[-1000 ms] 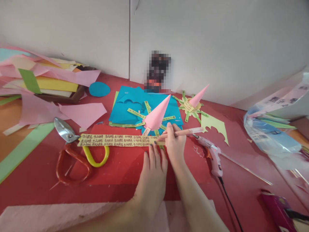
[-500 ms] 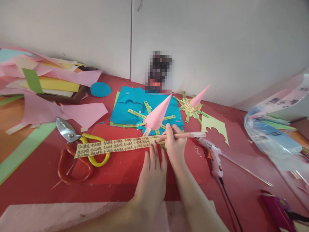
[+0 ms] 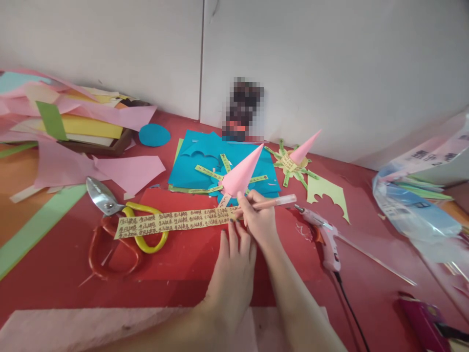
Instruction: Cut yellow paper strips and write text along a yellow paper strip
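Note:
A pen (image 3: 273,202) is held in my right hand (image 3: 261,220), its tip near the right end of a yellow paper strip (image 3: 176,221). Rows of dark handwritten characters cover most of that strip. My left hand (image 3: 234,259) lies flat with fingers stretched, the fingertips on the strip's lower edge. Just beyond my hands, a pink paper cone (image 3: 242,173) rises from a blue base with narrow written strips spreading out. The strip's left part lies over the handles of the scissors (image 3: 106,200). Beneath it is a red sheet (image 3: 190,261).
Right of my hands lies a glue gun (image 3: 326,239) with a cord. A second pink cone (image 3: 305,149) stands at the back by a cut green sheet (image 3: 326,193). Paper scraps (image 3: 84,129) pile up at left. A plastic bag (image 3: 414,195) sits far right.
My right hand and the pen have shifted left along the strip, and the pen's back end has swung left and up. My left hand stays on the strip.

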A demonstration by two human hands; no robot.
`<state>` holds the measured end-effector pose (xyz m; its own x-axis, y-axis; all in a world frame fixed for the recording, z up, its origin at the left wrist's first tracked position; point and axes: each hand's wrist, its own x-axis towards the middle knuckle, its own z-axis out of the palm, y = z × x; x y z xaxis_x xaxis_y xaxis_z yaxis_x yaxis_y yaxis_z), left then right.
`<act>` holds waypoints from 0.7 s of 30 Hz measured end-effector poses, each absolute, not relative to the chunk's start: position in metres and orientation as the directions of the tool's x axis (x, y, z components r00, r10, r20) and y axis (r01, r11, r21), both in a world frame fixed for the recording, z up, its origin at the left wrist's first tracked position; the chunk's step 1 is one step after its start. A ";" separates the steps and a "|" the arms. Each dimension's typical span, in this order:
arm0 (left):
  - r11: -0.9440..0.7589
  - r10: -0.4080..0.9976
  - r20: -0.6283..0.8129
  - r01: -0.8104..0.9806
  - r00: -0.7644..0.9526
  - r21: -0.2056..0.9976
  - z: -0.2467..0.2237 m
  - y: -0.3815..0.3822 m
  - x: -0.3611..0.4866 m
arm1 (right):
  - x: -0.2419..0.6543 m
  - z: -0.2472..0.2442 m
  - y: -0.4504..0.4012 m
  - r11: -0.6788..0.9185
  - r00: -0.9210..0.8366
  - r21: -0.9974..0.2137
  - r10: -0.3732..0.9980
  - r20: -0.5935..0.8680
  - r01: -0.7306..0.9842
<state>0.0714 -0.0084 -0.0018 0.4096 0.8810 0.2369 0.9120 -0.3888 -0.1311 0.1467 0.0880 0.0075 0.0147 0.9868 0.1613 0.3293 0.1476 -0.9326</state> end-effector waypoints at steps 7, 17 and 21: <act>-0.384 0.886 0.244 0.919 0.394 -0.088 -0.003 -0.009 0.072 | 0.147 0.007 0.088 0.181 -0.014 -0.921 0.982 0.188 0.345; -0.387 0.884 0.239 0.915 0.402 -0.108 -0.003 -0.009 0.072 | 0.149 0.006 0.088 0.186 -0.038 -0.903 0.982 0.186 0.388; -0.385 0.884 0.235 0.914 0.405 -0.129 -0.002 -0.008 0.072 | 0.149 0.003 0.089 0.190 -0.013 -0.905 0.980 0.201 0.381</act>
<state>0.0719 -0.0085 -0.0020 0.4053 0.8835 0.2348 0.9139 -0.3849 -0.1292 0.1495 0.0888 0.0033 -0.0126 0.9795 0.2009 0.3808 0.1905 -0.9048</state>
